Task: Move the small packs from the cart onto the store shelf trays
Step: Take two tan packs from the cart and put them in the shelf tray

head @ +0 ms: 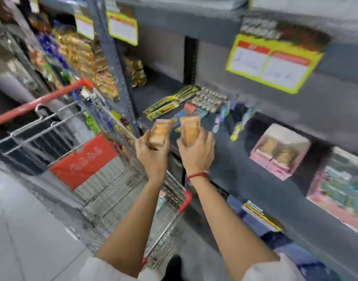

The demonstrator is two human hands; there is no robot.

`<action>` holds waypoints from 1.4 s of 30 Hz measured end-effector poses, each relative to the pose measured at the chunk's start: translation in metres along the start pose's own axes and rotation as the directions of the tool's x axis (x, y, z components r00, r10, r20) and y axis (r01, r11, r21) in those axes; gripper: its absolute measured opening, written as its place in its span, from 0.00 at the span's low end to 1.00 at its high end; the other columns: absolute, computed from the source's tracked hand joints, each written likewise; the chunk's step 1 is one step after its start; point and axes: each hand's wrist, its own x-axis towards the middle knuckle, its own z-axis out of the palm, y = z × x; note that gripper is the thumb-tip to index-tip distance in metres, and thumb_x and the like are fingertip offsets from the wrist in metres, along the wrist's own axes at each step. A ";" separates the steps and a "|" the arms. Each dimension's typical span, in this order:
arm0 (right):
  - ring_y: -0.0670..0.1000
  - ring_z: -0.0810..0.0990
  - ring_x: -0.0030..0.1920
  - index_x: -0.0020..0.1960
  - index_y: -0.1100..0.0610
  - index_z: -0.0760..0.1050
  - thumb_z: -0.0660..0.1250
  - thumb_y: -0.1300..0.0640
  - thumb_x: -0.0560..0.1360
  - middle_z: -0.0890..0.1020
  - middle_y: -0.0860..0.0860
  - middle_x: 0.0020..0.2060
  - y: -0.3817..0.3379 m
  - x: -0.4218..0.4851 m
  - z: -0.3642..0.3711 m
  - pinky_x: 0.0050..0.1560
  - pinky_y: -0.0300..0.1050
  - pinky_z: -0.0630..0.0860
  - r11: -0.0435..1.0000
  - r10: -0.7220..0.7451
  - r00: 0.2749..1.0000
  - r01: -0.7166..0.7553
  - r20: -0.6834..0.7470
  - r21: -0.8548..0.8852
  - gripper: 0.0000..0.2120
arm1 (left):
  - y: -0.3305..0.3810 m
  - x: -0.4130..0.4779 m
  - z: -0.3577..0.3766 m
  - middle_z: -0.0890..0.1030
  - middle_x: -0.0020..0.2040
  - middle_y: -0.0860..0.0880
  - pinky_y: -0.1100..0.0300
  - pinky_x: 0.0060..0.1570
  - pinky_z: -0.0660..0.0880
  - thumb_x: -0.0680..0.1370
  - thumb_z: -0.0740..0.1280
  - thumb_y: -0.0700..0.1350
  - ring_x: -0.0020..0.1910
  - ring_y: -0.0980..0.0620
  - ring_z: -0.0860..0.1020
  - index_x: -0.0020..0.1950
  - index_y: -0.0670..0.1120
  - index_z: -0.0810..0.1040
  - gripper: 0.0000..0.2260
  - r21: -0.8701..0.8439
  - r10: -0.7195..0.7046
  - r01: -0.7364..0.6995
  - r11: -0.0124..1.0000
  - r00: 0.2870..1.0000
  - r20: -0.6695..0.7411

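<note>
Both arms reach forward from white sleeves toward a dark grey store shelf [245, 169], and each hand is clamped around one small orange pack. The left hand [151, 152] grips its pack [160, 132] from the side, fingers wrapped around the lower part so that the top sticks up above them; the right hand [196, 151] holds the other pack [190, 129] in the same upright way, with a red thread bracelet [197, 175] on the wrist below it. The two packs stand close together but apart, raised just in front of the shelf's front edge and not resting on it. Behind them on the shelf lie flat yellow and black packets [170, 104], a block of small silver-wrapped pieces [209, 99] and some colourful slim items near the edge (the blur hides what they are). Further right on the same shelf sits a pink box [279, 152] with brownish contents showing through its front. A yellow price tag [273, 63] hangs from the shelf above. To the left and below the arms stands the wire cart [105, 175] with a red handle [40, 102] and a red seat flap [84, 159]; its basket sits under the left forearm, and what lies in it cannot be made out.
</note>
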 end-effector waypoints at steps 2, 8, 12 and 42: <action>0.63 0.78 0.54 0.62 0.63 0.72 0.73 0.49 0.65 0.77 0.62 0.55 0.016 0.020 -0.027 0.49 0.55 0.78 0.999 0.041 0.996 -0.041 -0.077 0.006 0.31 | 0.025 -0.013 0.027 0.78 0.52 0.41 0.70 0.51 0.69 0.66 0.74 0.50 0.51 0.45 0.78 0.60 0.40 0.78 0.26 -0.056 0.059 -0.053 0.997 0.992 0.108; 0.63 0.73 0.62 0.71 0.62 0.63 0.70 0.48 0.71 0.73 0.64 0.63 0.092 0.056 -0.104 0.56 0.54 0.74 0.953 0.294 0.946 -0.301 -0.136 -0.031 0.34 | 0.076 -0.079 0.107 0.78 0.56 0.44 0.70 0.50 0.68 0.68 0.77 0.47 0.55 0.49 0.77 0.60 0.43 0.78 0.22 -0.179 0.180 -0.109 0.978 0.873 0.454; 0.66 0.75 0.61 0.74 0.60 0.55 0.67 0.45 0.74 0.69 0.65 0.66 0.129 0.065 -0.137 0.55 0.55 0.75 0.891 0.444 0.880 -0.454 -0.168 -0.025 0.37 | 0.094 -0.118 0.146 0.83 0.47 0.45 0.76 0.54 0.65 0.70 0.76 0.46 0.54 0.46 0.79 0.52 0.41 0.82 0.14 -0.191 0.250 -0.167 0.967 0.750 0.612; 0.64 0.81 0.47 0.49 0.65 0.80 0.73 0.67 0.63 0.83 0.63 0.45 0.120 0.074 -0.101 0.52 0.57 0.80 0.875 -0.228 0.969 0.160 -0.098 -0.457 0.14 | 0.075 -0.060 0.137 0.82 0.57 0.46 0.53 0.48 0.81 0.72 0.70 0.40 0.55 0.45 0.80 0.56 0.43 0.82 0.13 -0.118 0.574 -0.792 0.599 0.321 0.754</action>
